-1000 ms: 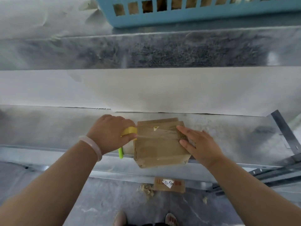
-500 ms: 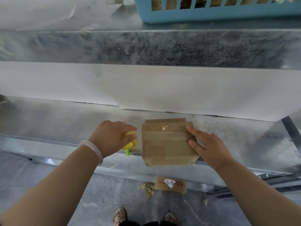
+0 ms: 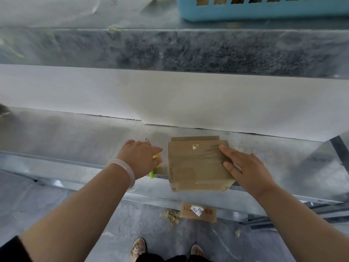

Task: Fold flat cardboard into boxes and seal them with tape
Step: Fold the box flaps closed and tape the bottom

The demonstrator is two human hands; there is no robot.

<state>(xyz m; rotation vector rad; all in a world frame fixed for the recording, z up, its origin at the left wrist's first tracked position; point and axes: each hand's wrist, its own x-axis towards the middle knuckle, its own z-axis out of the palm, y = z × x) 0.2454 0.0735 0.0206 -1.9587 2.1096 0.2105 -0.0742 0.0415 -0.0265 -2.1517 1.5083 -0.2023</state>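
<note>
The fingers (image 3: pixel 225 155) of my right hand (image 3: pixel 249 173) lie flat on the right side of the box (image 3: pixel 198 183), pressing clear tape (image 3: pixel 194 163) that runs left to right. My left hand (image 3: pixel 140 159) curls round a yellow tool (image 3: pixel 157 162) just left of the box, not touching it. The box sits at the bench's (image 3: pixel 75 140) front edge. Its sticker (image 3: pixel 195 146) is too tiny to read; a floor scrap (image 3: pixel 198 212) seems to say "8391".

We note cardboard box (image 3: pixel 198 167) brown, ribbed corrugation stripes along edges, small white-and-yellow sticker (image 3: pixel 195 146) on top. Tape dispenser (image 3: pixel 157 159) yellow, lime-green handle. Bangle (image 3: pixel 126 171) pale milky pink. Basket (image 3: pixel 264 11) light blue, row of square cut-outs. Tabletop (image 3: pixel 75 133) mottled silver-grey; paper sheet (image 3: pixel 170 99) plain white. We spot cardboard scrap (image 3: pixel 198 212) on floor: brown, red print, white label with dark handwriting.
</note>
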